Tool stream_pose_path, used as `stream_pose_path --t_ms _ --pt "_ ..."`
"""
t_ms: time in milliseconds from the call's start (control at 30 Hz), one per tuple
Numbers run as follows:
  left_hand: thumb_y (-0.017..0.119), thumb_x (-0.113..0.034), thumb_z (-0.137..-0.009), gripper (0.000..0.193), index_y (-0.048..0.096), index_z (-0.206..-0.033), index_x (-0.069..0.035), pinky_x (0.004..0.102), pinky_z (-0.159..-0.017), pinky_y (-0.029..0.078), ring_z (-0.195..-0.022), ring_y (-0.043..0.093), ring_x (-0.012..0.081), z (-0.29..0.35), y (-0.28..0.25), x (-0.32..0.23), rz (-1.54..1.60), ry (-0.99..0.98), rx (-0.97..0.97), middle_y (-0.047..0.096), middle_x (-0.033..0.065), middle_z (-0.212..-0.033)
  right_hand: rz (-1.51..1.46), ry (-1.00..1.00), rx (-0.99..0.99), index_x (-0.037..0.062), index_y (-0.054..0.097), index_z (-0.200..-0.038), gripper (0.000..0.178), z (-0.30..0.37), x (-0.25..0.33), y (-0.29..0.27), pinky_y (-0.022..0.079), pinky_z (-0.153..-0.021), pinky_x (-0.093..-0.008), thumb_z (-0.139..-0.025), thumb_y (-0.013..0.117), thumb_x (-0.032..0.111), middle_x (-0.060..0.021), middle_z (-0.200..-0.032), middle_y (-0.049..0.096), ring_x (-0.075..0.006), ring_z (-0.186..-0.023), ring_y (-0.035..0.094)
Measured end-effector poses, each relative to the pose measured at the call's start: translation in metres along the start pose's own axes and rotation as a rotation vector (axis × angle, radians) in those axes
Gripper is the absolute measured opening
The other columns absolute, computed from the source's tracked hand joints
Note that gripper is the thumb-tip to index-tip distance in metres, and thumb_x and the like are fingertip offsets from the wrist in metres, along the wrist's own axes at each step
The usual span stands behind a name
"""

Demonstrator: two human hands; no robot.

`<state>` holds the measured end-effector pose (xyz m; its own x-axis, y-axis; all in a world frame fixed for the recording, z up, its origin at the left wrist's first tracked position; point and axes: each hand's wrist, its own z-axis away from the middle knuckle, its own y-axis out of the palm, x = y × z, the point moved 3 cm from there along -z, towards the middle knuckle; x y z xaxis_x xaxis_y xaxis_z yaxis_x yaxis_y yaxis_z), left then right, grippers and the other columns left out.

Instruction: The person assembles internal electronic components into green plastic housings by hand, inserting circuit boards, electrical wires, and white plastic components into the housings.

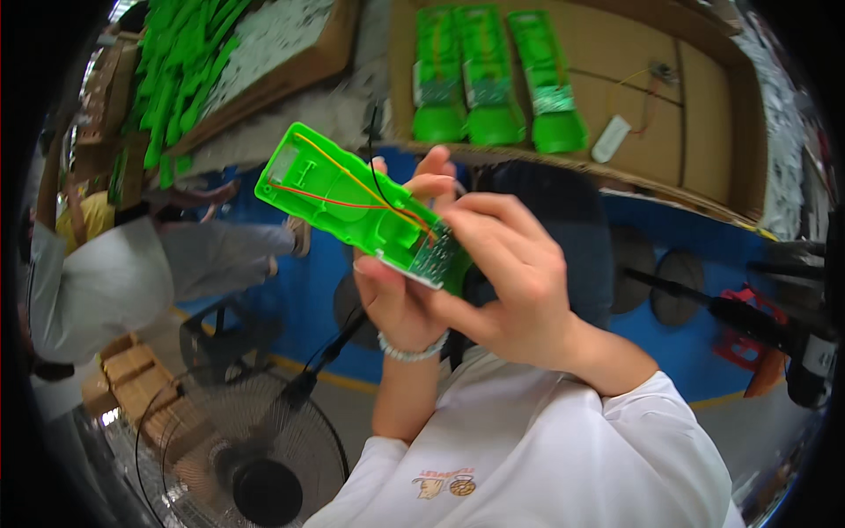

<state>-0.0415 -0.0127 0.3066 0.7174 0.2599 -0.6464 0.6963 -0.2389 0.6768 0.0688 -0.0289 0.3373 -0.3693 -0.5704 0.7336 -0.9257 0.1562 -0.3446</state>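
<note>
A green plastic housing (343, 195) is held up in front of my chest, its hollow side showing. Red and yellow wires run along its inside to a small circuit board (433, 255) at the end nearer my right hand. My left hand (396, 299), with a beaded bracelet on its wrist, is closed around the housing from beneath, thumb on the near edge. My right hand (510, 264) is closed over the board end, its fingertips at the board's edge. Part of that end is hidden behind the right hand.
A cardboard tray (616, 88) holds three similar green housings (484, 79) and a white part (612, 138) with wires. Green pieces (189, 70) are heaped at far left. A fan (264, 475) stands at lower left, near another person (106, 282). At right is a black pole-like stand (748, 319).
</note>
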Motion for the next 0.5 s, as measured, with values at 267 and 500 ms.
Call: stream_pose_path --t_ms 267,500 --pt "0.043 -0.012 -0.100 0.039 0.045 -0.132 0.009 0.0425 -0.102 0.045 -0.113 0.058 0.0288 -0.020 -0.012 -0.007 -0.642 0.086 -0.194 0.059 0.0231 -0.120 0.183 0.329 -0.408 -0.0050 0.057 -0.120 0.052 -0.008 -0.036 -0.086 0.051 -0.081 -0.0357 -0.076 0.077 0.015 -0.0196 -0.105 0.065 -0.0293 -0.093 0.065" --pt "0.047 0.000 -0.094 0.027 0.057 -0.117 0.008 0.0365 -0.090 0.051 -0.092 0.064 0.0222 -0.006 -0.021 0.005 -0.689 -0.009 -0.310 0.066 0.0146 -0.096 0.784 0.489 0.075 -0.0100 0.053 -0.121 0.048 -0.043 -0.064 -0.105 0.046 -0.091 -0.0440 -0.083 0.067 0.016 -0.0256 -0.109 0.061 -0.0402 -0.104 0.057"
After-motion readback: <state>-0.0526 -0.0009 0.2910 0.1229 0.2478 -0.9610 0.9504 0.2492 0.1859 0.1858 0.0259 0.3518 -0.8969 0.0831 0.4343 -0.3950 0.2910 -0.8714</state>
